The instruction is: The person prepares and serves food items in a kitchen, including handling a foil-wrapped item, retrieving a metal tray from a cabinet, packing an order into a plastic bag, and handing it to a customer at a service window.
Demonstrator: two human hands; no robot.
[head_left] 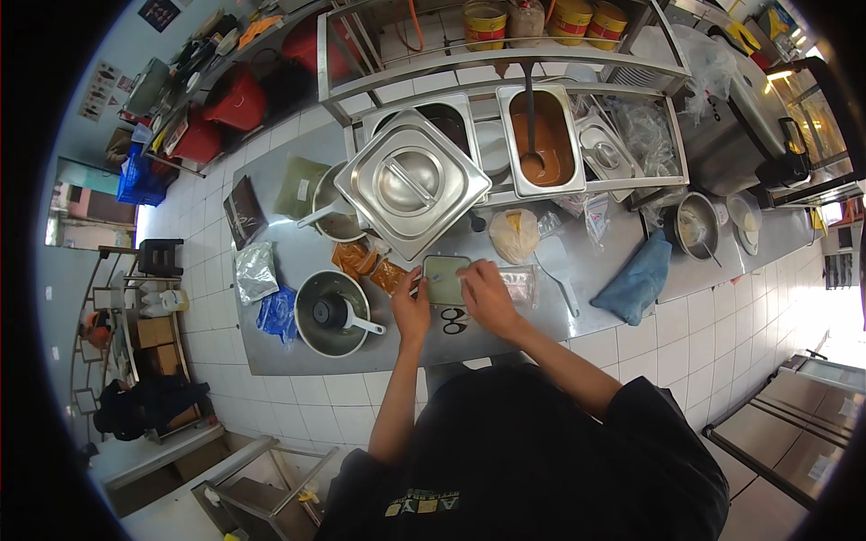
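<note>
A flat, pale green filled bag (446,287) lies on the steel table in front of me. Along its left edge, my left hand (412,311) grips it between thumb and fingers. My right hand (490,296) pinches its upper right side. Beside the left hand rest bags of orange-brown sauce (386,276). Above the bag sits a large square steel lid (413,185), tilted over other pans. To the right of my hands are a clear bag of flat round pieces (514,236) and a clear packet (519,285).
A steel bowl (311,335) holds a black-bottomed, white-handled scoop. A pan of orange sauce (552,135) with a ladle stands at the back. A blue cloth (634,279) and a white spatula (561,270) lie to the right. A metal shelf (505,59) crosses the table's far side.
</note>
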